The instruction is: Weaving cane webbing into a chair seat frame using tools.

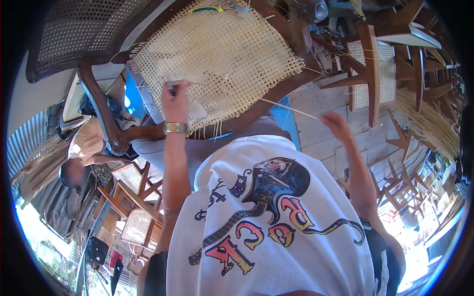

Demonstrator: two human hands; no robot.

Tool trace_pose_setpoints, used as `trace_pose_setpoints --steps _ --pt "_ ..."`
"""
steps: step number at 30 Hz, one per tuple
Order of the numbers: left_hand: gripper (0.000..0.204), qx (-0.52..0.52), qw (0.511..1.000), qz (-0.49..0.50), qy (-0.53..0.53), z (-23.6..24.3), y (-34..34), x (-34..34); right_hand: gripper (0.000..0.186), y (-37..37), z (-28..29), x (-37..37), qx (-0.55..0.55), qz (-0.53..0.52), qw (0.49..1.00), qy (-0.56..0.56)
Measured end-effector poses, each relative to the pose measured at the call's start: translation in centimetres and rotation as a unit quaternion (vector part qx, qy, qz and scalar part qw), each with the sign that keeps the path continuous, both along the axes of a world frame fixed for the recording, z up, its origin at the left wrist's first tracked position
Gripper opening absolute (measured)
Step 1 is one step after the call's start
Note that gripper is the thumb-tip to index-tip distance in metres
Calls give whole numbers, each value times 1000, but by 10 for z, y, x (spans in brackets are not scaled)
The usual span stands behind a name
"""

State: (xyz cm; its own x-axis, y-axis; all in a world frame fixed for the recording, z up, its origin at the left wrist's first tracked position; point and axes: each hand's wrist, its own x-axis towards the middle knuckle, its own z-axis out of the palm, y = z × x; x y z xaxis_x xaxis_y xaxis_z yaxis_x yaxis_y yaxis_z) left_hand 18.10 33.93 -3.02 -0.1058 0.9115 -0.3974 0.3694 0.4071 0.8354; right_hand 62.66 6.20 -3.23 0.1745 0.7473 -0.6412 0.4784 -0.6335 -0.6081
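A woven cane seat (232, 59) with loose strand ends fills the top centre, set in a dark wooden chair frame (279, 91). My left hand (175, 103) is over the weave at its left half, closed on a small dark tool (172, 89); the tool's tip is hard to make out. My right hand (335, 123), off to the lower right of the seat, grips a long pale cane strand (291, 107) stretched from the seat's lower edge. Pliers with yellow grips (207, 9) rest at the seat's far edge.
Another person (89, 140) is at the left. A dark cane chair back (74, 29) is at upper left. Wooden chairs (370, 74) crowd the right and stand at lower left (138, 207). A bundle of long cane (424, 126) lies at right, beside the plank floor (321, 148).
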Motion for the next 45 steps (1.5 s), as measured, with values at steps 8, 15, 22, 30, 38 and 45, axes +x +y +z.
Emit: trace_pose_setpoints --steps 8,15,22,30,38,45 --pt "8 73 990 -8 121 18 11 -65 27 -117 33 115 -237 161 870 -400" --pt "16 -80 990 -114 -3 22 -69 58 42 84 20 -98 202 79 975 -48" --pt "20 -94 986 -105 -93 27 -86 25 27 151 40 -204 26 46 969 240" --pt "18 -75 997 4 -27 10 -56 -25 18 64 32 -27 15 166 979 -119" --pt "16 -52 948 -290 -118 6 -83 105 45 86 57 -77 207 107 961 -151" --pt "22 -69 923 -369 -80 16 -68 154 21 103 41 -109 17 -105 988 116"
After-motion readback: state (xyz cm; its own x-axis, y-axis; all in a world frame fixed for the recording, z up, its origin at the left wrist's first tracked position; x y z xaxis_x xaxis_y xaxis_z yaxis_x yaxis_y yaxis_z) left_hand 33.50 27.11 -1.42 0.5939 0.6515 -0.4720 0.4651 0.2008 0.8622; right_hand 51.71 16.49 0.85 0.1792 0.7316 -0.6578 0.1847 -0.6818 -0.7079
